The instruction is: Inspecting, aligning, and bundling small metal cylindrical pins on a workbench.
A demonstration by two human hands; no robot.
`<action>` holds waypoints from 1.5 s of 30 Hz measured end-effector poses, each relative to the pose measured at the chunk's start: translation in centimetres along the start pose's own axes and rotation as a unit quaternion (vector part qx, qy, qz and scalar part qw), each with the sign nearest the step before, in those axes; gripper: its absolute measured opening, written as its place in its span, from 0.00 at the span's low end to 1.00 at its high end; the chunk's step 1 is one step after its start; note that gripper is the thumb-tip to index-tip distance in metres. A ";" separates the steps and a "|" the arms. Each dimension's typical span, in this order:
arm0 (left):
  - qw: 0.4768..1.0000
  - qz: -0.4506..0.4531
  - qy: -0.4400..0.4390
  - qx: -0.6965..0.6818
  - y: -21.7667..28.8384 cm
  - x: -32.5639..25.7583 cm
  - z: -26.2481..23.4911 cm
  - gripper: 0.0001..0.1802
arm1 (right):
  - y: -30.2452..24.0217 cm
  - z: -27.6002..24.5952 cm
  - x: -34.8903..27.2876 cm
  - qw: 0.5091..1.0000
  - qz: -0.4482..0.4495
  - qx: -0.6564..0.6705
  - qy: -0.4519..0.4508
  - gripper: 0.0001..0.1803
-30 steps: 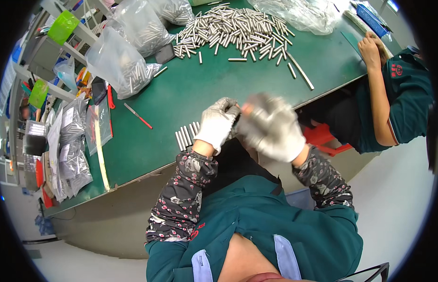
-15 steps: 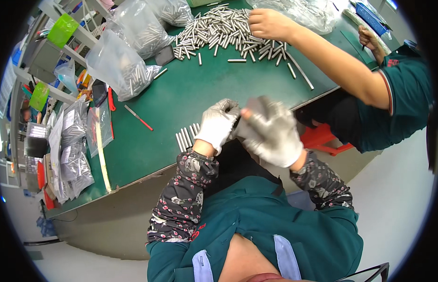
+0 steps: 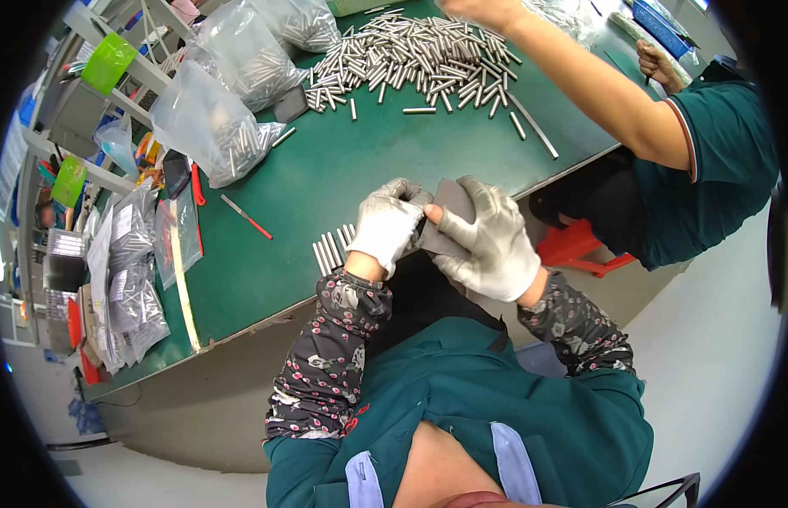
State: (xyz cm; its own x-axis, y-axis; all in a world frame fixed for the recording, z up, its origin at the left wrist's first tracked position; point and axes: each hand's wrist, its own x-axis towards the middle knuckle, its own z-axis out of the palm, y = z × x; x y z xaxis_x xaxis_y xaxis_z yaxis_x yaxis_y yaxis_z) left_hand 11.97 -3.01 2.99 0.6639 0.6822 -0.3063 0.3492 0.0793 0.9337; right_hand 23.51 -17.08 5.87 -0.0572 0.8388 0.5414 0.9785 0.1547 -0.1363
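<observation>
A: How much was set out in order?

B: A small share, I'd judge: a short row of metal pins (image 3: 330, 251) lay just left of the left hand (image 3: 387, 218), while a big loose heap (image 3: 411, 52) covered the far middle of the green table (image 3: 318, 165)

A: And the hands?

B: The right hand (image 3: 495, 241) was closed round a grey pad (image 3: 453, 196); the left was curled just beside the pad, and I couldn't tell whether it pinched anything

A: What else was around?

B: Clear bags (image 3: 209, 118) of pins stood far left, a red-handled tool (image 3: 246, 217) lay nearer, and a long metal strip (image 3: 534, 125) lay right of the heap

A: Anything in the way?

B: A co-worker's forearm (image 3: 593, 93) crossed the far right, so the heap's right side looked awkward to reach
</observation>
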 end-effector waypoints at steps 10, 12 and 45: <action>0.998 -0.023 -0.026 -0.060 0.5 -0.8 0.0 0.06 | 1.5 -0.6 -0.9 0.982 0.167 -0.084 0.019 0.30; 0.996 0.009 -0.048 -0.080 0.4 -1.1 -0.2 0.06 | 1.8 -0.7 -1.0 0.982 0.178 -0.068 -0.004 0.30; 0.889 0.273 -0.071 0.360 -0.5 -0.3 -0.5 0.16 | 3.6 -1.4 0.4 0.978 0.153 -0.142 0.028 0.26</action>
State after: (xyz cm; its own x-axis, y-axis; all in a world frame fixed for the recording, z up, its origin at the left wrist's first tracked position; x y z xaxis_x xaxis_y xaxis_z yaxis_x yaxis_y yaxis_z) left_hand 11.31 -2.90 2.71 0.9237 0.3727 0.0882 0.2478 -0.7572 0.6043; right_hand 27.25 -16.95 6.71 0.2499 0.7918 0.5574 0.9641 -0.2566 -0.0677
